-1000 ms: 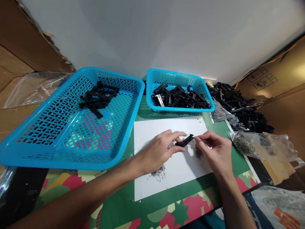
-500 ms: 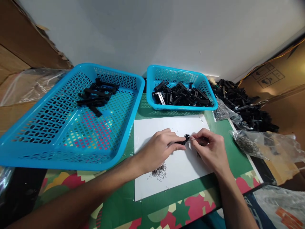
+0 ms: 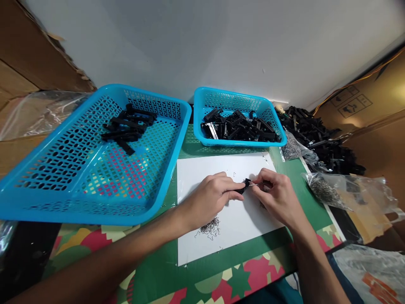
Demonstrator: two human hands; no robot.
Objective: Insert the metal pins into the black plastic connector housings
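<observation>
My left hand [image 3: 218, 192] pinches a small black plastic part [image 3: 243, 189] between thumb and forefinger, above a white sheet [image 3: 193, 249]. From the right, my right hand [image 3: 276, 192] grips a thin metal tool [image 3: 257, 183], whose tip meets the end of the black part. Whether the tool is tweezers or a single rod, I cannot tell. A pile of small bent metal wire springs [image 3: 211, 226] lies on the sheet below my left wrist. Some more small pieces lie partly hidden under my right hand.
At the left stands a large blue basket [image 3: 95, 216] with several black parts. A smaller blue basket [image 3: 240, 144] behind the sheet holds many more. To the right are a heap of black parts [image 3: 335, 147] and clear bags of small metal pieces [image 3: 324, 190]. Cardboard [image 3: 376, 139] borders the right side.
My right hand has shifted slightly left, and the metal tool's tip is now against the black part. My left hand still holds the part, slightly more tilted.
</observation>
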